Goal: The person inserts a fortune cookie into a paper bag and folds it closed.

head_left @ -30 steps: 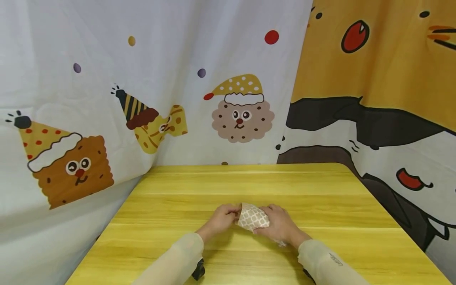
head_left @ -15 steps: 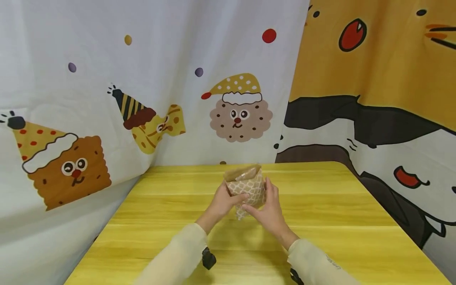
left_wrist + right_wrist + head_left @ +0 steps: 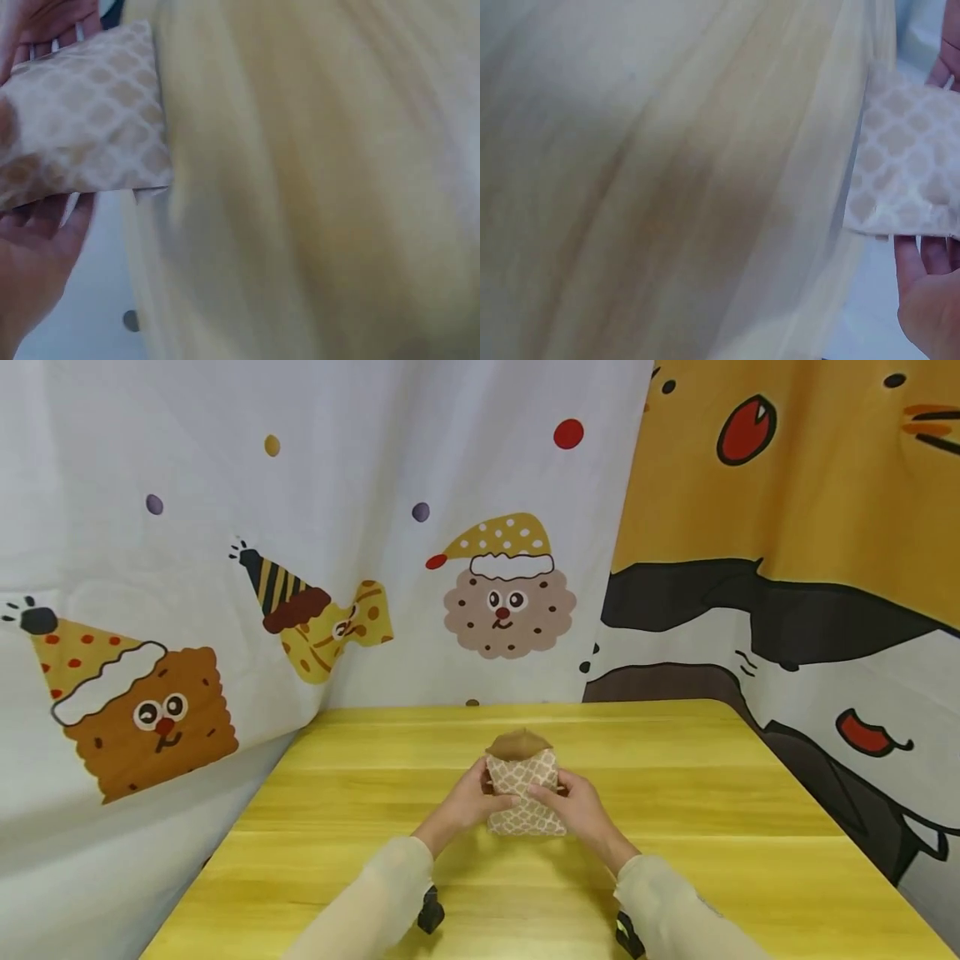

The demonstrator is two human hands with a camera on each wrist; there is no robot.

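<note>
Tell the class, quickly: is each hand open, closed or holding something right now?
Left hand: holding the patterned bag by its left side.
Right hand: holding the same bag by its right side.

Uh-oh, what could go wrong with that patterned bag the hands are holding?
A couple of things, maybe. The patterned bag has its top gaping open, so if it tipped over, anything inside could fall onto the table. And the left hand and right hand pinch its sides; squeezing or pulling too hard might crumple or rip it, as it looks like paper.
</note>
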